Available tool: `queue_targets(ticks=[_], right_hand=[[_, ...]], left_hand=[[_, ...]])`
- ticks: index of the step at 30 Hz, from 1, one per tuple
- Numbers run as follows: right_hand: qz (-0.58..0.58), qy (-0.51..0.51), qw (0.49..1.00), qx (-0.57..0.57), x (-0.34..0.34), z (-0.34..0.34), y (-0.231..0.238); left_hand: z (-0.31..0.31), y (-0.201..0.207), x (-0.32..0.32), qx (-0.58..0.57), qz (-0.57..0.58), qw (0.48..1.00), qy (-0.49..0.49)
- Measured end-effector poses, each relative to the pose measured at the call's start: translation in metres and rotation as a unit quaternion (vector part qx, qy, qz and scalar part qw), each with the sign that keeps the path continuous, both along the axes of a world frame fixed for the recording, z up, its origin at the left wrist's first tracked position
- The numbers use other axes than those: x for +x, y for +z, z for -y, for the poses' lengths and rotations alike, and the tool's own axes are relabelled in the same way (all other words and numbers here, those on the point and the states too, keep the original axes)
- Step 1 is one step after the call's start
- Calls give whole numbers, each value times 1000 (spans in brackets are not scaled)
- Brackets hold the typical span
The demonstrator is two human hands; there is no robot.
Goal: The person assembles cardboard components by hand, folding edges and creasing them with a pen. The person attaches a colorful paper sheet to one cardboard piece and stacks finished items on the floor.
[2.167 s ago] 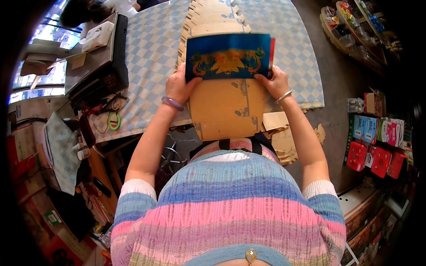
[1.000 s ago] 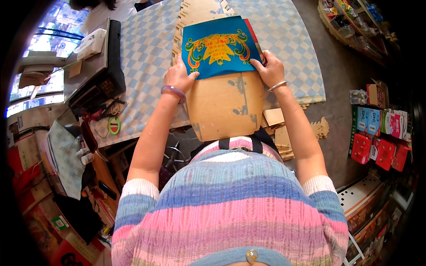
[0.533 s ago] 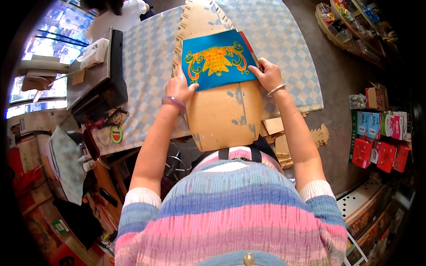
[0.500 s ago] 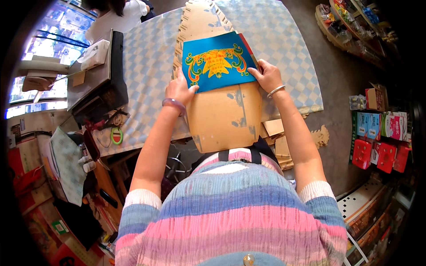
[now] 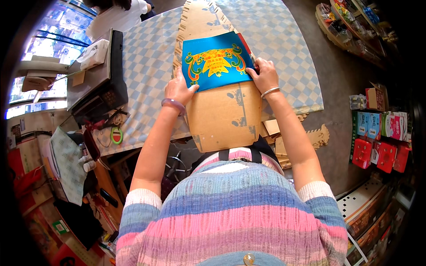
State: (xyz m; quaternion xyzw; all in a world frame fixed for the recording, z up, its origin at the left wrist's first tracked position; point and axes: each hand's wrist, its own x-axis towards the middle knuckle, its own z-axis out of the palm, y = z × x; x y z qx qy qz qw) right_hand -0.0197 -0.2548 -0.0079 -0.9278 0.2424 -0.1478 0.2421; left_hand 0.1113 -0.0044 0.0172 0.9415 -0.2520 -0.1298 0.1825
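Observation:
A bright blue decorated sheet (image 5: 230, 80), with yellow, orange and green scrollwork, lies over a long tan cardboard piece (image 5: 217, 128). My left hand (image 5: 178, 91) grips the sheet's lower left corner, thumb on top and the other fingers along its left edge. At the right edge my right hand (image 5: 265, 75) pinches the sheet between thumb and bent fingers. A red strip (image 5: 243, 44) shows beyond the sheet's upper right edge. The cardboard reaches from my waist toward the far side of the table, and its far part has notched edges.
The table wears a blue-and-cream checked cloth (image 5: 293, 48). On its left stand a dark machine (image 5: 117, 66) and a tissue pack (image 5: 94, 54); a green-rimmed round object (image 5: 116, 135) lies nearby. Cut cardboard pieces (image 5: 313, 139) sit low at right. A person in white (image 5: 120, 20) is at far left.
My right hand has shifted slightly left and up at the sheet's right edge, its fingers more bent. The sheet and my left hand have hardly moved.

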Motion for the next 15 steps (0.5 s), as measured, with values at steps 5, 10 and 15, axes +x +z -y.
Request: queue_targets(ticks=[5,10,15], right_hand=[[35,-37,999,-9,-4,-5,-5],[3,-43,999,-28,-2,-2,-9],[18,-48,999,-16,-2,-4,-12]], left_hand=[[6,18,-11,33,-61,996,58],[10,5,-23,-7,221,969,-110],[61,-16,-36,-71,184,956,-217]])
